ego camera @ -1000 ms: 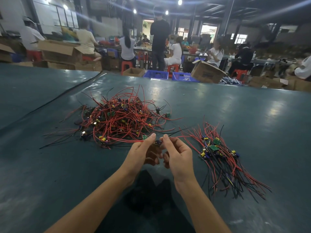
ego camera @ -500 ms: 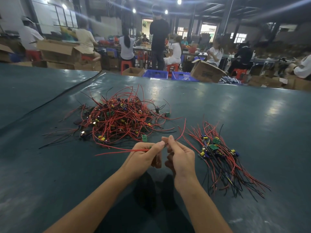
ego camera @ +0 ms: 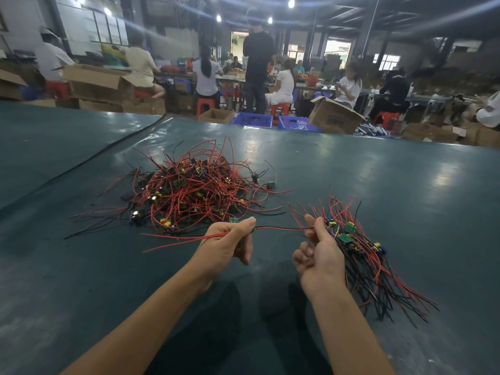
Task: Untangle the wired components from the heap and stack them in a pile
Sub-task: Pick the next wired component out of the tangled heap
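A tangled heap (ego camera: pixel 189 190) of red and black wires with small green boards lies on the dark green table (ego camera: pixel 378 190), left of centre. A sorted pile (ego camera: pixel 370 261) of the same wired components lies at the right, wires fanned toward me. One wired component (ego camera: pixel 281 228) stretches between my hands. My left hand (ego camera: pixel 227 244) grips its red wires, whose ends trail off to the left. My right hand (ego camera: pixel 319 253) pinches the other end beside the sorted pile. The component's board is hidden by my fingers.
The table's far edge runs in front of blue crates (ego camera: pixel 253 120) and cardboard boxes (ego camera: pixel 335 116). Several people sit or stand at benches behind. A seam (ego camera: pixel 108 155) in the table covering runs diagonally at the left.
My hands have drawn apart, pulling the component's wires taut. My right hand has moved right to the sorted pile; my left hand stays near the heap's front edge.
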Available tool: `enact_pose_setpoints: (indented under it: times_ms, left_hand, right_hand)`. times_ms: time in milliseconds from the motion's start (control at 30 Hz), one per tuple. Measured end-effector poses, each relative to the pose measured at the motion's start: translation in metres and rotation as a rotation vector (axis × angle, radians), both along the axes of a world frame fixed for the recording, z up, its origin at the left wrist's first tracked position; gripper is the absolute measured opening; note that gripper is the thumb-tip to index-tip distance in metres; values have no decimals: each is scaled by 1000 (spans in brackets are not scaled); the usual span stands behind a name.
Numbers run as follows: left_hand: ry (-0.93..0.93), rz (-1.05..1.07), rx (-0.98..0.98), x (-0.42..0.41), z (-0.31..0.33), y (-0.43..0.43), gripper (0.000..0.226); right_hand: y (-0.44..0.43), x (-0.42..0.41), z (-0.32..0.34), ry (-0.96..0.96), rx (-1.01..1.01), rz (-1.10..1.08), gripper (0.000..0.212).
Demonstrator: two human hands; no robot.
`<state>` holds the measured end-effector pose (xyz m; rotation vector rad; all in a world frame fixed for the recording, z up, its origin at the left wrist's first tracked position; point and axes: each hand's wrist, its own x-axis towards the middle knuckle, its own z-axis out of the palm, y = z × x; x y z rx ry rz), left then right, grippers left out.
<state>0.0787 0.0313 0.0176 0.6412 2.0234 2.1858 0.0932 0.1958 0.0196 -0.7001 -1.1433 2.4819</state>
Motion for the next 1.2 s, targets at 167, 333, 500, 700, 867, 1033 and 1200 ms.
enact_pose_setpoints:
  times_ms: [167, 333, 500, 700, 867, 1033, 1200]
  left_hand:
    - [35, -11, -24, 0, -3, 3, 51]
    - [56, -81, -93, 0, -9, 6, 44]
    - [38, -139, -133, 1, -6, 5, 46]
    - [-60, -92, -43, 3, -3, 4, 48]
    - [-172, -126, 105, 3, -1, 3, 46]
    - [-197, -206, 22, 6, -2, 3, 42]
    - [-265, -57, 36, 0, -3, 3, 43]
  right_hand:
    - [-26, 10, -1, -2, 263, 184, 29]
    - [-43, 16, 1, -5, 417, 301, 22]
    - [-7, 8, 7, -1, 229, 58, 22]
    - [7, 2, 3, 87, 156, -51, 24]
    - [-16, 9, -2, 219, 290, 287, 48]
    - [-40, 19, -6, 344, 648, 538, 63]
    - [-31, 12, -7, 46, 639, 312, 60]
